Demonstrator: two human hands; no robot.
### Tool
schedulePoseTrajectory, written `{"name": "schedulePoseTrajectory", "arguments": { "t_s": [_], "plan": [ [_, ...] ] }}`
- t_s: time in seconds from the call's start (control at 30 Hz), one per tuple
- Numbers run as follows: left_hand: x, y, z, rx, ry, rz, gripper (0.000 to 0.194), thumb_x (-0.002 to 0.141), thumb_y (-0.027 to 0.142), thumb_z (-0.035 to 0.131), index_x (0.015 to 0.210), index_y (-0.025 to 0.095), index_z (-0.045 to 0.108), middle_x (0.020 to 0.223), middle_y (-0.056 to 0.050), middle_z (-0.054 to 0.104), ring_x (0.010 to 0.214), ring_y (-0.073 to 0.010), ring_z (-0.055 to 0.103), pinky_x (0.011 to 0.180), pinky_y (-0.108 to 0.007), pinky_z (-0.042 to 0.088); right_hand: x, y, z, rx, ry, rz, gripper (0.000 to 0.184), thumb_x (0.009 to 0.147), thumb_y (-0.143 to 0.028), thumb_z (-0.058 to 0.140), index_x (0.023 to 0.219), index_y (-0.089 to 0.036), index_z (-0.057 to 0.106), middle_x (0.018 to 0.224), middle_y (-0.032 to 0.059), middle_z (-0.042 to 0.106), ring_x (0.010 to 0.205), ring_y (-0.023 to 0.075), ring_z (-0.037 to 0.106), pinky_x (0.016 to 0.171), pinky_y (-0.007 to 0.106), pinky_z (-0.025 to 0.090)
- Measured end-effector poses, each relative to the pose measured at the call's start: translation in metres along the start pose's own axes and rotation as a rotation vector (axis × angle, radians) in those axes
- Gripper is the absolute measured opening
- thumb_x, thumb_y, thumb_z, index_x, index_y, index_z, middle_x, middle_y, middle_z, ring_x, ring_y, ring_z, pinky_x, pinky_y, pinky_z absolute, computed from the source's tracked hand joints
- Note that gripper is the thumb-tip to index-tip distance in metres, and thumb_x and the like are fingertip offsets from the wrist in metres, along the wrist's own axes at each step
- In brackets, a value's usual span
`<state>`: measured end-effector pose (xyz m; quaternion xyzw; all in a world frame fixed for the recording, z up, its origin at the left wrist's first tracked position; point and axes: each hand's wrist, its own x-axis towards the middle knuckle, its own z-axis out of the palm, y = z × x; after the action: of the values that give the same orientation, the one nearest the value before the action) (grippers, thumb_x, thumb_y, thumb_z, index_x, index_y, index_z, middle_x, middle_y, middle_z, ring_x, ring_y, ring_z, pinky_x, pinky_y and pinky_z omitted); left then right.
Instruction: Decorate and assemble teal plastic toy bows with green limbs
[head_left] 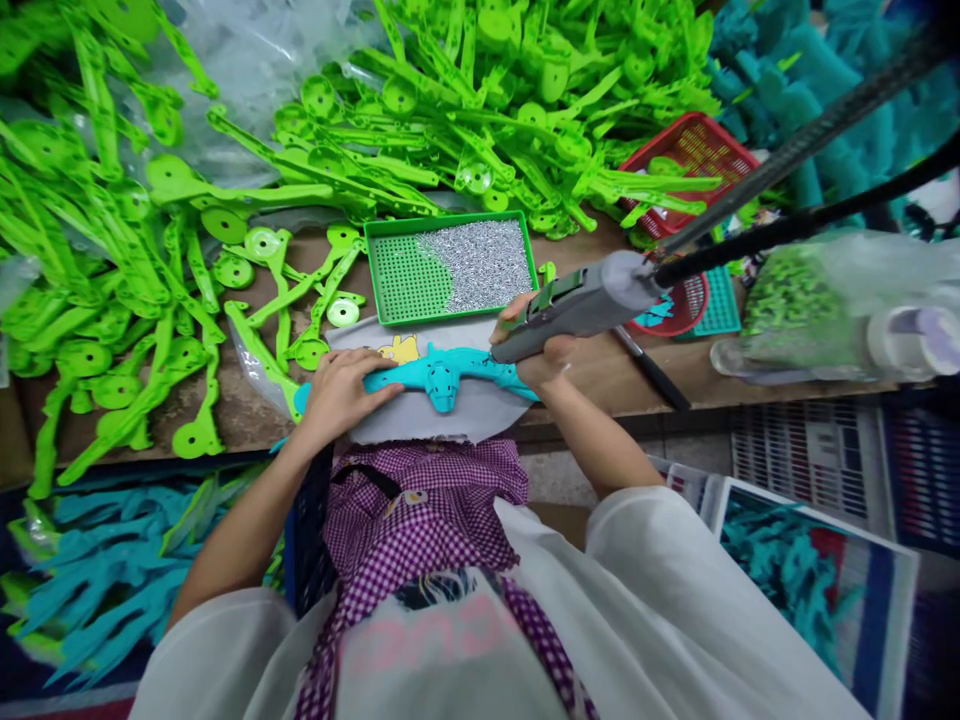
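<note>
A turquoise plastic toy part (442,375) lies across a white pad (450,410) at the table's front edge. My left hand (341,392) presses down on its left end with curled fingers. My right hand (536,350) is wrapped round a grey powered screwdriver (577,305), whose tip points down at the right end of the part. A black cable (795,150) runs from the tool up to the right. Just behind the part stands a green tray (397,275) half covered with small silver screws (476,262).
Heaps of bright green plastic arms (450,110) cover the table's back and left. A red basket (697,150) and a clear bag (817,300) sit at the right. Turquoise parts (97,580) fill a bin at lower left and a box (795,580) at lower right.
</note>
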<state>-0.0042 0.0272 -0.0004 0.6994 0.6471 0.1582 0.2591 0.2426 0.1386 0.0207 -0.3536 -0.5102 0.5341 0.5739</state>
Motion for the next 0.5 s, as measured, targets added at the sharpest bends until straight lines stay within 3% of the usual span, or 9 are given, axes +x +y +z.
{"name": "schedulePoseTrajectory", "arguments": {
  "t_s": [0.13, 0.5],
  "plan": [
    [0.0, 0.003, -0.002, 0.005, -0.02, -0.014, 0.032, 0.09, 0.05, 0.069, 0.114, 0.029, 0.074, 0.12, -0.006, 0.073, 0.115, -0.0306, 0.063, 0.105, -0.05, 0.039, 0.002, -0.006, 0.004, 0.002, -0.066, 0.074, 0.076, 0.043, -0.1, 0.059, 0.061, -0.026, 0.053, 0.047, -0.0052, 0.046, 0.038, 0.0127, 0.045, 0.036, 0.029, 0.041],
    [-0.001, 0.003, -0.003, -0.015, -0.039, -0.009, 0.028, 0.09, 0.046, 0.07, 0.113, 0.03, 0.073, 0.117, -0.004, 0.074, 0.114, -0.0283, 0.063, 0.103, -0.05, 0.04, 0.009, -0.011, 0.006, 0.037, -0.133, -0.017, 0.065, 0.059, -0.093, 0.061, 0.071, -0.029, 0.062, 0.05, -0.0047, 0.05, 0.037, 0.0146, 0.048, 0.03, 0.029, 0.039]
  ]
}}
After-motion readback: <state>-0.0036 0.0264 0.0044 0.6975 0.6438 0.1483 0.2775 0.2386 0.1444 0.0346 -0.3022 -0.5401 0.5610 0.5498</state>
